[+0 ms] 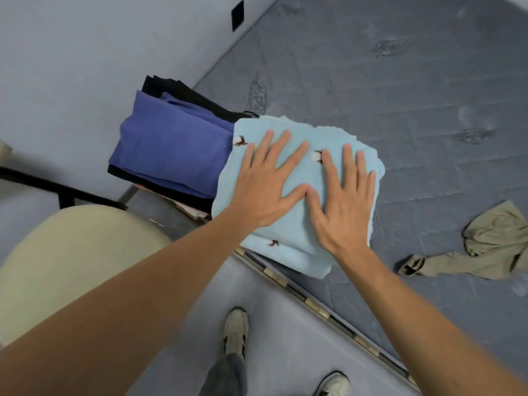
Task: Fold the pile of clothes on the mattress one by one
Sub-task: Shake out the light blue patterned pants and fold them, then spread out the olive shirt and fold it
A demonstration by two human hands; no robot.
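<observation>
Here, I am leaning over the grey mattress (400,90), which is filling the upper right of my view and running down to its edge, where a slatted frame (314,305) is showing beside the pale floor (274,338). At lower left, a rounded beige shape (71,261) is sitting close to me; I cannot tell what it is. Against the wall (85,52), a stack of folded clothes (171,147) is resting at the corner of the mattress, with a blue piece on top and black pieces showing under and behind it. Just beside that stack, touching its right side, the light blue folded garment (288,252) with small dark bird prints is lying near the mattress edge, and I am pressing it flat. My left hand (265,184) is lying palm down on its left half with the fingers spread and straight, and my right hand (343,201) is lying palm down on its right half, fingers straight and slightly fanned, the two thumbs meeting in the middle. Well apart to the right, an olive crumpled garment (485,247) is lying unfolded on the mattress. Below, my two light sneakers (235,330) are standing on the floor. A small black square (237,15) is showing high on the wall.
</observation>
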